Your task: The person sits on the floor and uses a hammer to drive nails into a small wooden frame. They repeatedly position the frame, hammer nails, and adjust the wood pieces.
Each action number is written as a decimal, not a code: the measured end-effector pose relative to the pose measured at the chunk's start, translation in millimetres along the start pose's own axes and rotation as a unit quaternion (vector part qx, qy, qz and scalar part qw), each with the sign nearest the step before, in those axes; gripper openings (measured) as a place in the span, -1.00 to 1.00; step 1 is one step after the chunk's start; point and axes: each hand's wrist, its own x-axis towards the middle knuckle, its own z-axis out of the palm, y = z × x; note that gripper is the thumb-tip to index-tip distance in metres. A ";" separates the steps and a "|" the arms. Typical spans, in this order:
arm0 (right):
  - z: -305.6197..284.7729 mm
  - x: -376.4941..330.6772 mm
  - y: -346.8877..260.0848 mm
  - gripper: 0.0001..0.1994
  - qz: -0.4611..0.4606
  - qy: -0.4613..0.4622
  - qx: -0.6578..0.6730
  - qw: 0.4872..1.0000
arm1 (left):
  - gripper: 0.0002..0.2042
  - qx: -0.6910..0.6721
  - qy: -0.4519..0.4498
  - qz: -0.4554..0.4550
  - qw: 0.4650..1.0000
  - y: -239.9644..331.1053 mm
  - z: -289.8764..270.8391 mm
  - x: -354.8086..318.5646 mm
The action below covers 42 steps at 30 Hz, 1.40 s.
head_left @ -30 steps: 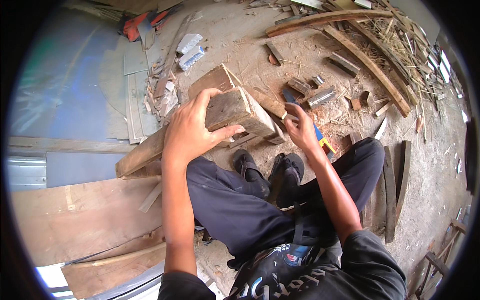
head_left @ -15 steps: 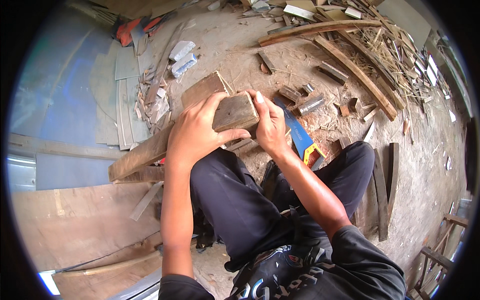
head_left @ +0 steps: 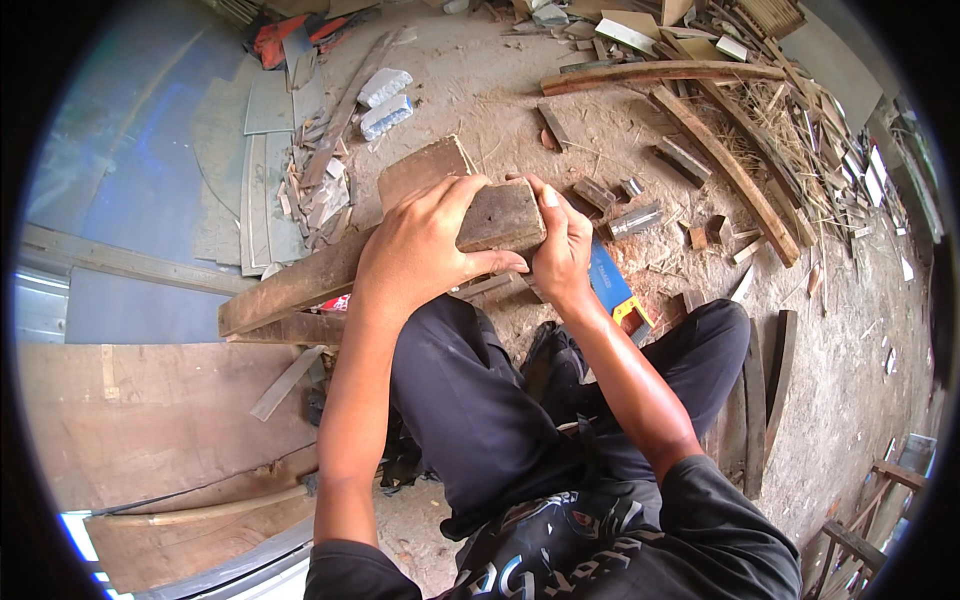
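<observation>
Chunky wooden beam [head_left: 500, 218] is under the fingers of the left hand [head_left: 425, 235], end poking past them, held two-handed probably to keep it steady. Blue saw [head_left: 606, 278] lies down past the fingers of the right hand [head_left: 562, 248]. Left thumb and fingers pinch the beam; right cups its end, thumb up, can't tell how the hidden fingers sit.

And here the block [head_left: 500, 222] is flanked, left hand [head_left: 420, 237] and right hand [head_left: 566, 243]; to their right the handsaw [head_left: 606, 279] is laid; beyond it, offcuts [head_left: 594, 194] are scattered, beams [head_left: 728, 173] strewn farther right.
</observation>
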 end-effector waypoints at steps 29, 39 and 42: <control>12.8 -25.6 42.3 -0.02 -0.111 -0.122 -0.280 0.946 | -0.45 -0.096 0.129 -0.087 0.983 -115.6 -112.3 -34.1; 29.7 -27.6 49.7 -0.03 -0.083 -0.113 -0.280 0.950 | -0.40 -0.145 0.200 -0.077 0.966 -129.0 -127.5 -50.7; 34.8 -27.5 53.4 -0.02 -0.081 -0.117 -0.290 0.946 | -0.43 -0.158 0.210 -0.082 0.961 -146.7 -134.6 -58.6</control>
